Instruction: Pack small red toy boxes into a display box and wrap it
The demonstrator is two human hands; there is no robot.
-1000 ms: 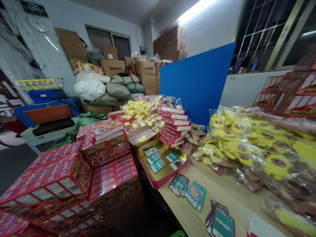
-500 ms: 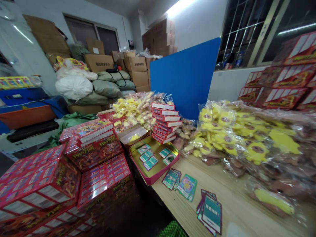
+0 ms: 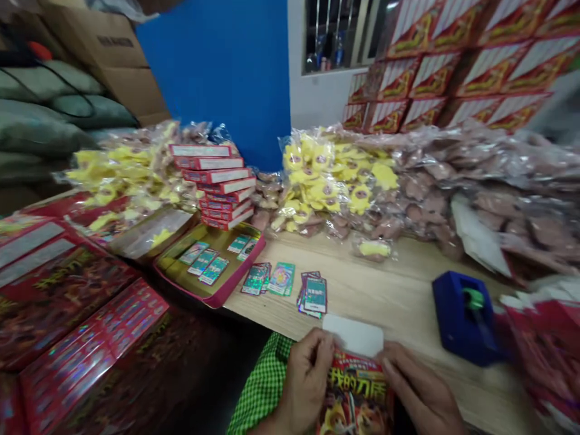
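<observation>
Between my two hands is a red printed card box (image 3: 356,386) with yellow lettering and a white flap (image 3: 353,335) standing up at its top. My left hand (image 3: 306,377) grips the box's left edge, thumb near the flap. On the other side, my right hand (image 3: 417,386) pinches the upper right edge. Beyond the box, on the wooden table, lie a pile of dark-bordered cards (image 3: 313,293), a pile with a colourful swirl picture (image 3: 281,279) and another green card pile (image 3: 256,279). The lower part of the box is cut off by the frame.
A gold-lined tray (image 3: 181,284) holds several cards, with stacked red boxes (image 3: 222,184) at its back. Bagged yellow plush toys (image 3: 317,175) line the table's rear. A blue tape dispenser (image 3: 460,317) stands right, near red flat packs (image 3: 548,344). Large red cartons (image 3: 58,302) sit left.
The view has swung right and down. Both my hands and the red card box have come into sight, along with the tape dispenser on the right.
</observation>
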